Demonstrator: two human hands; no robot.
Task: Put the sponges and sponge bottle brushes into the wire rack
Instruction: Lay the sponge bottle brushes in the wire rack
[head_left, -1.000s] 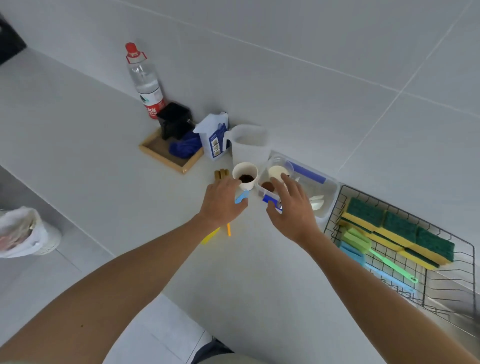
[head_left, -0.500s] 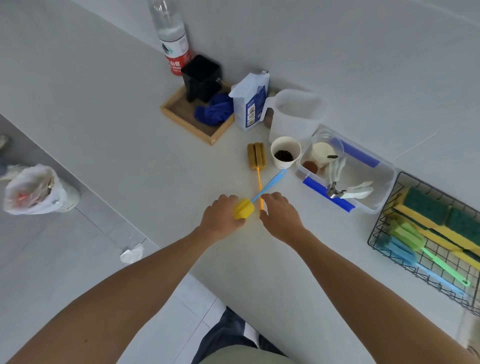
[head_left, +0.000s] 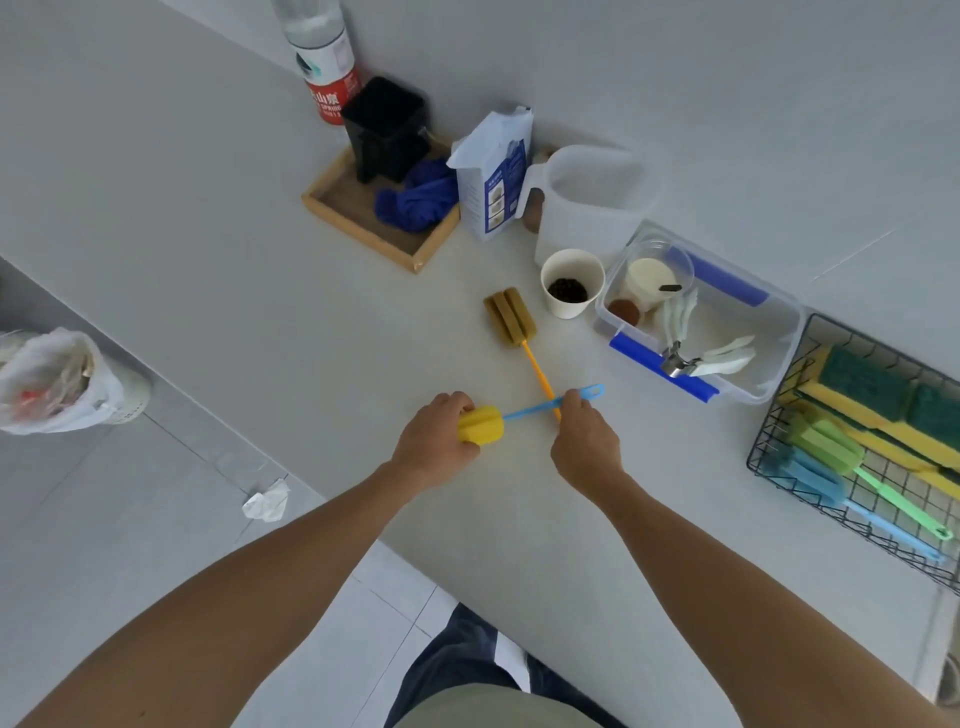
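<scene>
My left hand (head_left: 435, 439) grips the yellow sponge head of a blue-handled bottle brush (head_left: 480, 424). My right hand (head_left: 586, 441) pinches the blue handle near its far end. A second brush (head_left: 509, 315) with a brown sponge head and orange handle lies on the counter, its handle crossing under the blue one. The black wire rack (head_left: 763, 447) at the right edge holds yellow-green sponges (head_left: 872, 387), a green brush (head_left: 826, 441) and a blue brush (head_left: 808, 475).
Behind the brushes stand a paper cup (head_left: 571, 283) with dark contents, a clear plastic bin (head_left: 696, 322), a clear jug (head_left: 592, 208), a white-blue bag (head_left: 493, 176), a wooden tray (head_left: 374, 218) and a water bottle (head_left: 324, 57). The counter edge runs diagonally at lower left.
Both hands drew back from the cup and bin toward me and took hold of the yellow-headed brush. The camera tilted down and closer.
</scene>
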